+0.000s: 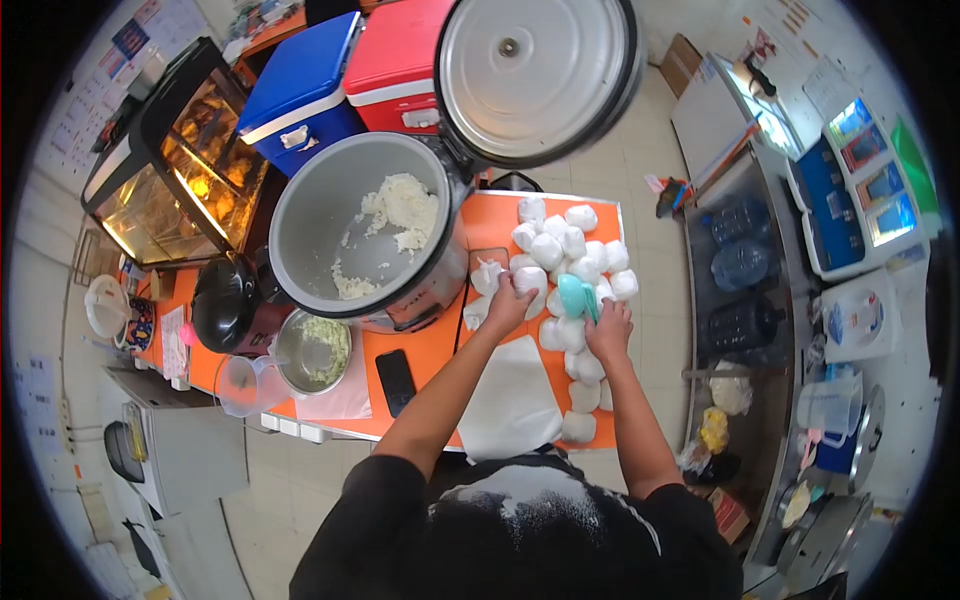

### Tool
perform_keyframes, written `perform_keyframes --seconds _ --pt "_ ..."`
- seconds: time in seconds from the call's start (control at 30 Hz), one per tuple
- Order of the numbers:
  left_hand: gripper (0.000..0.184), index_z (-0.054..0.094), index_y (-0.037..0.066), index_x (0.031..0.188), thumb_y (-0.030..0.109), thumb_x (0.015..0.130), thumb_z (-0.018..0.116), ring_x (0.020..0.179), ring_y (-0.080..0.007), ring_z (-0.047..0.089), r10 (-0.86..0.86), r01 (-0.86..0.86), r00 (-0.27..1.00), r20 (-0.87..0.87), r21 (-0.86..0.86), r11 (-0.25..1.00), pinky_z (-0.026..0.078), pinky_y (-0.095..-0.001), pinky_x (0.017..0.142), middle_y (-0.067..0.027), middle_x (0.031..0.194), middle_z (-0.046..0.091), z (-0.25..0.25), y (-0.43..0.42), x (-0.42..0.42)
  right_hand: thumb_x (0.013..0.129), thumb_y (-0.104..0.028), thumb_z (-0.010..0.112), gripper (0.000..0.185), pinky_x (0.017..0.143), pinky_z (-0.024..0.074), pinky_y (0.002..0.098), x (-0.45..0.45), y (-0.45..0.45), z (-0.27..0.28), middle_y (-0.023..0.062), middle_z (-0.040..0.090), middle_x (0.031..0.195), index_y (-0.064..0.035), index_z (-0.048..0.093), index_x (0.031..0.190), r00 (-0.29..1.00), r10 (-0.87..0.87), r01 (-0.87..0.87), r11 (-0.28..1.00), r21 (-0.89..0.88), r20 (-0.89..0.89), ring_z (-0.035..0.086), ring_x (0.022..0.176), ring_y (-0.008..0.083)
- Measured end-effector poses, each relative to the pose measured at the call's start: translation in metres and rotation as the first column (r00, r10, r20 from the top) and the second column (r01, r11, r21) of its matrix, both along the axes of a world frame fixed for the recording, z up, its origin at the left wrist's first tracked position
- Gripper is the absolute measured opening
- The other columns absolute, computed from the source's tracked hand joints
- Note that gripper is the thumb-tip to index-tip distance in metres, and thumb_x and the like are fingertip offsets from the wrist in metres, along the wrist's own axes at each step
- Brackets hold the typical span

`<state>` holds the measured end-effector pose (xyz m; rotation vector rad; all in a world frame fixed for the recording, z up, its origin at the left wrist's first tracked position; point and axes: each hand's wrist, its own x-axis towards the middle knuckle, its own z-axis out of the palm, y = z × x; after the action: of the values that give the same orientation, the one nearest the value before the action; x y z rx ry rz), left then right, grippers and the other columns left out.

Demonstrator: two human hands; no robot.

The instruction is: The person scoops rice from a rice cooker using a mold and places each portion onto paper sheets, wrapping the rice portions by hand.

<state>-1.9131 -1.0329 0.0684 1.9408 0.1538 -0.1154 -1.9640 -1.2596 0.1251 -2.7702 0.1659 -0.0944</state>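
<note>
My left hand (508, 306) is closed around a white paper-wrapped bundle (530, 281) at the left side of a pile of similar round bundles (572, 241). Just to the right, my right hand (610, 328) grips the handle of a teal rice scoop (574, 294), its bowl up over the pile. A big rice cooker (285, 230) stands left of my hands, with cooked rice (403, 207) clumped on its bottom and side. Its metal lid (538, 70) is raised. White paper sheets (510, 405) lie in front of me.
On the orange table (375, 335) are a black phone (395, 382), a steel bowl (330, 360) with pale shreds and a clear measuring jug (243, 387). A lit food warmer (190, 170) and blue and red coolers (300, 85) stand behind. A metal shelf (740, 330) is at right.
</note>
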Motion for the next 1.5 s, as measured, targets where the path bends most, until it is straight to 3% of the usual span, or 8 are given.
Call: perform_keyframes --seconds 0.13,0.4,0.7,0.93,1.0,1.13,1.37,1.5 --pt "0.035 0.058 0.007 0.122 0.014 0.088 0.064 0.121 -0.0382 0.054 -0.144 0.168 0.986 -0.087 0.426 0.889 0.050 -0.0469 0.098 -0.0144 0.130 0.055 -0.010 -0.002 0.012 0.081 -0.013 0.069 0.038 0.091 0.0448 0.0541 0.012 0.001 -0.030 0.0161 0.059 0.112 -0.0041 0.056 0.115 0.998 0.056 -0.050 0.983 -0.174 0.030 0.054 0.113 0.0356" --pt "0.039 0.055 0.000 0.127 0.008 0.089 0.062 0.119 -0.0384 0.053 -0.057 0.026 0.937 0.344 0.095 0.995 0.044 -0.0462 0.105 -0.0189 0.128 0.054 0.065 0.071 -0.119 0.093 -0.003 0.053 0.026 0.077 0.0449 0.0585 0.016 0.028 0.049 0.0326 0.063 0.099 0.0030 0.048 0.118 0.999 -0.025 0.009 0.919 0.393 0.035 0.061 0.092 0.0515" --pt "0.093 0.029 -0.001 0.145 0.018 0.073 0.086 0.128 -0.0319 0.042 0.390 -0.438 0.849 0.357 0.061 0.897 0.042 -0.0442 0.101 -0.0207 0.141 0.035 0.084 0.258 -0.207 0.089 0.001 0.054 0.024 0.075 0.0537 0.0477 0.135 0.299 0.219 0.0262 0.065 0.098 0.0057 0.050 0.111 0.626 0.721 -0.773 0.624 -0.112 -0.298 0.067 0.085 0.0412" --pt "0.131 0.000 -0.003 0.151 0.033 0.067 0.093 0.143 -0.0411 0.019 0.367 -0.430 0.868 0.334 0.141 0.892 0.031 -0.0506 0.115 -0.0256 0.150 0.011 0.108 0.292 -0.149 0.084 -0.008 0.068 0.038 0.084 0.0571 0.0338 0.183 0.396 0.109 0.0199 0.069 0.104 0.0059 0.057 0.118 0.881 0.274 -0.463 0.668 -0.582 -0.386 0.072 0.096 0.0333" --pt "0.130 -0.002 -0.004 0.150 0.030 0.068 0.093 0.143 -0.0412 0.018 0.367 -0.412 0.876 0.312 0.091 0.906 0.030 -0.0505 0.115 -0.0256 0.150 0.008 0.103 0.286 -0.143 0.085 -0.009 0.066 0.029 0.084 0.0567 0.0377 0.175 0.379 0.103 0.0211 0.071 0.106 0.0044 0.064 0.111 0.768 0.197 -0.479 0.808 -0.342 -0.609 0.072 0.094 0.0343" --pt "0.125 0.002 -0.006 0.150 0.031 0.072 0.091 0.143 -0.0493 0.013 0.433 -0.430 0.802 0.412 -0.106 0.896 0.020 -0.0595 0.117 -0.0286 0.150 0.010 0.076 0.270 -0.138 0.080 -0.009 0.067 0.018 0.084 0.0544 0.0430 0.166 0.395 0.065 0.0198 0.073 0.095 -0.0003 0.076 0.092 -0.194 0.235 -0.972 0.089 0.219 -0.953 0.072 0.091 0.0327" --pt "0.122 -0.001 -0.009 0.145 0.021 0.070 0.090 0.142 -0.0436 0.013 0.260 -0.294 0.898 0.356 0.043 0.955 0.022 -0.0517 0.117 -0.0305 0.146 0.006 0.085 0.284 -0.148 0.076 0.001 0.064 0.011 0.076 0.0571 0.0403 0.116 0.469 0.063 0.0270 0.072 0.084 0.0079 0.072 0.078 0.073 0.475 -0.665 0.678 0.312 -0.877 0.073 0.087 0.0343" --pt "0.121 -0.001 -0.010 0.144 0.024 0.071 0.089 0.141 -0.0461 0.006 0.206 -0.256 0.921 0.332 0.114 0.960 0.019 -0.0544 0.117 -0.0324 0.146 0.007 0.089 0.287 -0.150 0.083 -0.005 0.061 0.019 0.071 0.0576 0.0408 0.106 0.492 0.108 0.0301 0.070 0.086 0.0118 0.068 0.087 0.203 0.458 -0.724 0.666 0.182 -0.865 0.073 0.083 0.0366"
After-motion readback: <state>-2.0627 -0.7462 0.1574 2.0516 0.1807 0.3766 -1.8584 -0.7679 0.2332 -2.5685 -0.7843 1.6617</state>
